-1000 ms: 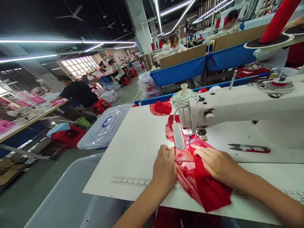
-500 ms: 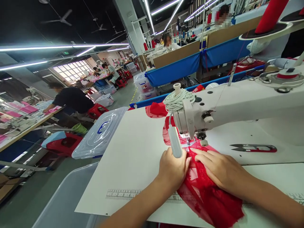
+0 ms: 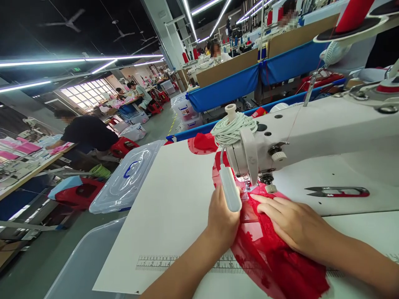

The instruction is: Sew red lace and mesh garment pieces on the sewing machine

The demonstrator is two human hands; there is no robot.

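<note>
Sheer red lace fabric (image 3: 258, 245) runs from under the sewing machine's presser foot (image 3: 247, 186) down over the table's front. My left hand (image 3: 222, 220) is closed at the fabric's left edge, close to the foot; a pale lamp (image 3: 230, 189) hides some of its fingers. My right hand (image 3: 293, 222) grips the bunched lace on the right, palm down, its fingertips pointing at the needle area. The white sewing machine (image 3: 327, 131) extends to the right, with a coil of pale cord (image 3: 232, 129) on its head.
Thread snips (image 3: 338, 192) lie on the machine bed at right. Red fabric pieces (image 3: 202, 143) rest behind the needle. A printed ruler (image 3: 156, 262) crosses the white tabletop (image 3: 174, 199). Lidded plastic boxes (image 3: 131, 174) stand left. A person in black (image 3: 89, 131) bends over another table.
My left hand has slid slightly back, its fingers now more hidden behind the lamp. The red fabric is spread a little flatter between the hands. The view has shifted slightly.
</note>
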